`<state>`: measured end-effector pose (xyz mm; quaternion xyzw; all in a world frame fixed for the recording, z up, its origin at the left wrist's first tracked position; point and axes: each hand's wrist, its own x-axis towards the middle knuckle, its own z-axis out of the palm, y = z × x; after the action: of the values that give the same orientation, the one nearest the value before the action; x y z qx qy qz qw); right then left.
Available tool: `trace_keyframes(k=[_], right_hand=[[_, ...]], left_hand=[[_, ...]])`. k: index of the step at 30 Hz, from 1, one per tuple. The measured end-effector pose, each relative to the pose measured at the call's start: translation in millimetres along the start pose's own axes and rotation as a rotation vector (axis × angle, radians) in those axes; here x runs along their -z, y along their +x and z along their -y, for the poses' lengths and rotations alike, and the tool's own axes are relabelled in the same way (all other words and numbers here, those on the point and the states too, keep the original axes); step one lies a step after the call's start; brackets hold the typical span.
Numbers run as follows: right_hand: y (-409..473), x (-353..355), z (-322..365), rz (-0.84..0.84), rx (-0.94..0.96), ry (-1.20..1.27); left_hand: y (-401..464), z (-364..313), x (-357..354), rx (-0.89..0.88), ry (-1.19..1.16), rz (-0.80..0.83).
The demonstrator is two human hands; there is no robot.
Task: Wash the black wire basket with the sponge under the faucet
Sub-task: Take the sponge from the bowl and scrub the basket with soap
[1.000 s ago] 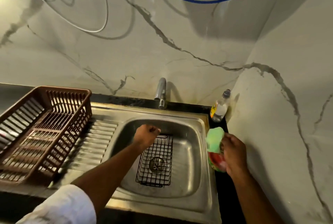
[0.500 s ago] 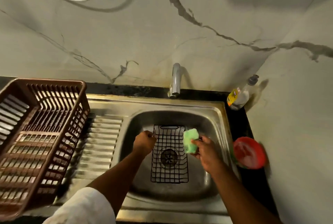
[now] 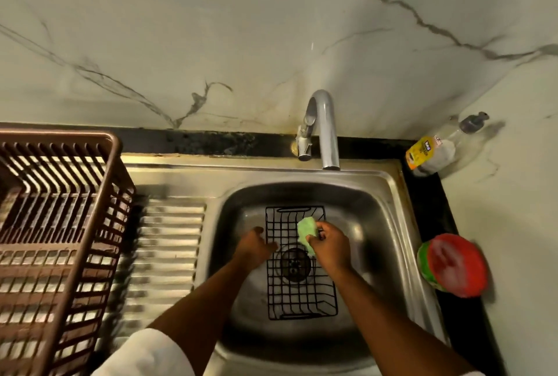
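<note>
Since half a second back the sponge (image 3: 307, 233) has slid off the basket's right rim and onto the wires inside, and the head has tipped down so the sink fills more of the view.

Going left to right: brown rack (image 3: 57, 224) sits on the drainboard, nothing in it that I can see. Then the sink (image 3: 389, 194), with the basket (image 3: 302, 294) lying flat on the bottom, right over the drain, which makes sense since it's roughly below the faucet (image 3: 324, 125) spout. No water running as far as I can tell.

Left hand (image 3: 255, 247) is at the basket's left rim, pretty clearly there to pin it so it doesn't skate around while scrubbing. It's blurry, so I honestly can't tell if the fingers are hooked on the wire or just pressing. Right hand (image 3: 329, 242) is pinching the sponge and has it down on the far half of the basket, so I'd say scrubbing has only just begun.

Over on the bench at right there's a red soap tub (image 3: 453, 267), close enough to dab the sponge, and a bottle (image 3: 431, 152) in the corner.
</note>
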<state>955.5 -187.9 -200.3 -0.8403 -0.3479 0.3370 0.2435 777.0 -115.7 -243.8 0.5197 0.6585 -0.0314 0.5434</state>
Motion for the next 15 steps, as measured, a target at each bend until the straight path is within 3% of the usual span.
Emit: trace_keyframes(k=[8,15], right_hand=[[-17,9,-21,0.053,-0.024,0.092],[-34,41,-14,0.054,0.129,0.069]], left_hand=[[3,13,-24,0.031,0.192,0.014],[-27,-3,-16,0.004,-0.104,-0.038]])
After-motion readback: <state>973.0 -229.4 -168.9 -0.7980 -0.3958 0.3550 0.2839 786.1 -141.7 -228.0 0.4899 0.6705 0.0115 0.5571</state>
